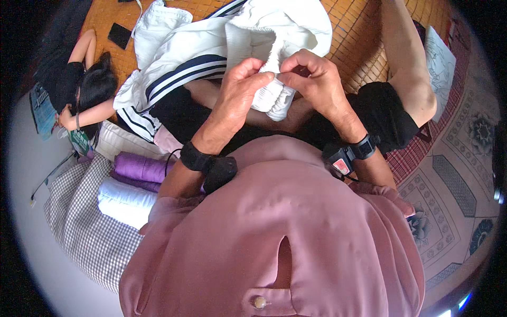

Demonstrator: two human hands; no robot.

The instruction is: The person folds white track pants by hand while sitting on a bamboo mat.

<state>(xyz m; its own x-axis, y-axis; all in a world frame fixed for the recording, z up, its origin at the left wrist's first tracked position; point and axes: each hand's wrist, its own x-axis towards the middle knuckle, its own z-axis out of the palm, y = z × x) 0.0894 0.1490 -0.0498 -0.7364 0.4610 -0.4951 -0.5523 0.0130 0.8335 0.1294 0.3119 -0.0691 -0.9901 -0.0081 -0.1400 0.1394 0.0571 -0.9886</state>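
A white garment [303, 24] with navy-and-white side stripes [193, 66] and a gathered elastic edge is spread over my lap and the woven mat. My left hand [237, 100] is closed, its thumb and forefinger pinching the gathered edge. Close beside it, my right hand [317, 79] pinches the same edge from the other side, and the two thumbs nearly meet. Below the fingers hangs a bunched white part of the cloth [274, 98]. Anything small between the fingertips is hidden.
Another person [97, 76] with dark hair lies at the left, one arm reaching close to the garment. A dark flat phone-like object [119, 35] rests on the woven mat [354, 39]. Purple rolled cloth [140, 166], a pale blue roll [124, 201] and checked bedding [84, 216] lie left. A drawing sheet [439, 68] is right.
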